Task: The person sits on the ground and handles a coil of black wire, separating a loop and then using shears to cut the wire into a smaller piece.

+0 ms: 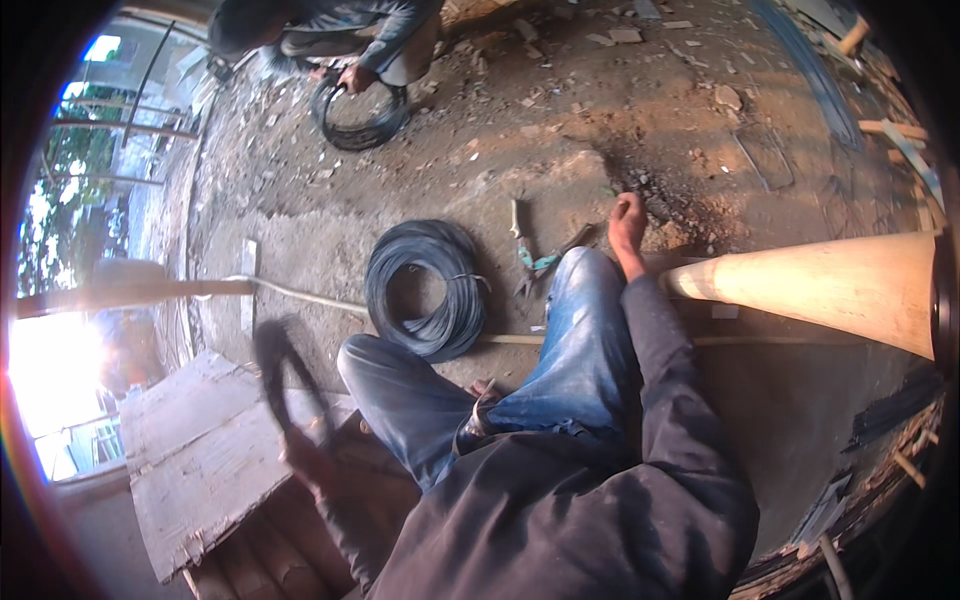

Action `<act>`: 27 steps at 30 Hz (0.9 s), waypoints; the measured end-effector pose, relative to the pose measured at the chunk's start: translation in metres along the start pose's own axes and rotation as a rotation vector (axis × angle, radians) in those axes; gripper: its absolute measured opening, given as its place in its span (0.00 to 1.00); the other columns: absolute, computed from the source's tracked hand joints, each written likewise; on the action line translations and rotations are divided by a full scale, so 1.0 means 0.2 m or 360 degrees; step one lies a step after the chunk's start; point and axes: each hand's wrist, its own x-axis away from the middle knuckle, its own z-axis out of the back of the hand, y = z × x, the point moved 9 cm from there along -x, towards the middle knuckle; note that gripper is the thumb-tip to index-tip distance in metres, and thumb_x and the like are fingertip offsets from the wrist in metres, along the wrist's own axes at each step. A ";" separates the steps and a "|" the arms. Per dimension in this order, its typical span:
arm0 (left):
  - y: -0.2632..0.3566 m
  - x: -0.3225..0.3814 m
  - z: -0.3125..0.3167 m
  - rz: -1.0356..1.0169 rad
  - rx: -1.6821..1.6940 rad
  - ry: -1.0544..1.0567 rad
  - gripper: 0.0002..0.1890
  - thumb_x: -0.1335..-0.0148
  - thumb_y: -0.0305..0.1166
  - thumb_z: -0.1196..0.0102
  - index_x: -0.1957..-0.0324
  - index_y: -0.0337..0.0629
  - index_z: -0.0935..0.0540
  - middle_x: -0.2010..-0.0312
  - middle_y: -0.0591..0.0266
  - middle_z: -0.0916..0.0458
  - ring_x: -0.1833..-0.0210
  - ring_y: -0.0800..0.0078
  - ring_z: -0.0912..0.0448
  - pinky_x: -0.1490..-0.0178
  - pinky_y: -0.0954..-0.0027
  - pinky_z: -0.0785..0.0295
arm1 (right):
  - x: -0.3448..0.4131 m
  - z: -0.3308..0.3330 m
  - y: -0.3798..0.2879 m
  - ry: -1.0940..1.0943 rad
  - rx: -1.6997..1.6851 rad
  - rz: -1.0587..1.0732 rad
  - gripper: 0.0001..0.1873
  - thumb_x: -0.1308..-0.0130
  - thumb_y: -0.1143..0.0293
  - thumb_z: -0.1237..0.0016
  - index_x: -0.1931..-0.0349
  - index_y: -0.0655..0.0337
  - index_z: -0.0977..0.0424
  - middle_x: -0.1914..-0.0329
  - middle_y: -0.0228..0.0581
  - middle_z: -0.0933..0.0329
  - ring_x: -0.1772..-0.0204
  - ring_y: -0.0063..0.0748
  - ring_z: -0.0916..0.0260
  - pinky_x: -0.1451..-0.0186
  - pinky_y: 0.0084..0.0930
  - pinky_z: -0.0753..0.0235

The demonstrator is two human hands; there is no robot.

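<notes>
My left hand (304,454) is closed on a looped bundle of dark wire (281,367), blurred, held up at the left over a worn board. My right hand (628,221) is curled into a fist just beyond my right knee; whether something thin is inside it cannot be told. On the ground before my knees lies a large coil of dark wire (427,289), tied with a short piece of wire. To its right rest cutting pliers (534,259) with their handles spread wide, the jaws towards me.
A co-worker (360,37) crouches at the top left, both hands on another wire coil (364,124). A pale post (810,281) extends to the right. Left of me stands a worn board (202,457). Rubble (675,217), a bent wire frame (765,157) and long rods (814,75) lie beyond.
</notes>
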 end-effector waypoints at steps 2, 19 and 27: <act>-0.06 0.11 -0.20 -0.0005 -0.0221 -0.0211 0.11 0.28 0.28 0.49 0.60 0.31 0.16 0.76 0.69 0.27 0.73 0.74 0.28 0.71 0.68 0.31 | -0.02 0.14 -0.13 0.0117 -0.0137 -0.0039 0.10 0.32 0.75 0.49 0.52 0.60 0.23 0.52 0.49 0.20 0.46 0.54 0.23 0.41 0.45 0.25; 0.14 0.14 -0.31 -0.0340 -0.0363 -0.0174 0.13 0.25 0.35 0.46 0.61 0.33 0.20 0.73 0.38 0.20 0.67 0.36 0.22 0.66 0.44 0.33 | 0.01 0.54 -0.77 0.0033 -0.0310 -0.0032 0.16 0.22 0.62 0.47 0.50 0.67 0.16 0.51 0.45 0.13 0.48 0.37 0.19 0.44 0.34 0.21; -0.12 -0.20 0.00 -0.0422 -0.0468 0.0199 0.12 0.24 0.27 0.52 0.60 0.31 0.18 0.70 0.39 0.19 0.70 0.41 0.21 0.70 0.49 0.34 | 0.12 0.67 -0.87 -0.0158 -0.0321 0.0020 0.13 0.25 0.66 0.45 0.54 0.67 0.15 0.57 0.44 0.12 0.53 0.33 0.18 0.46 0.31 0.21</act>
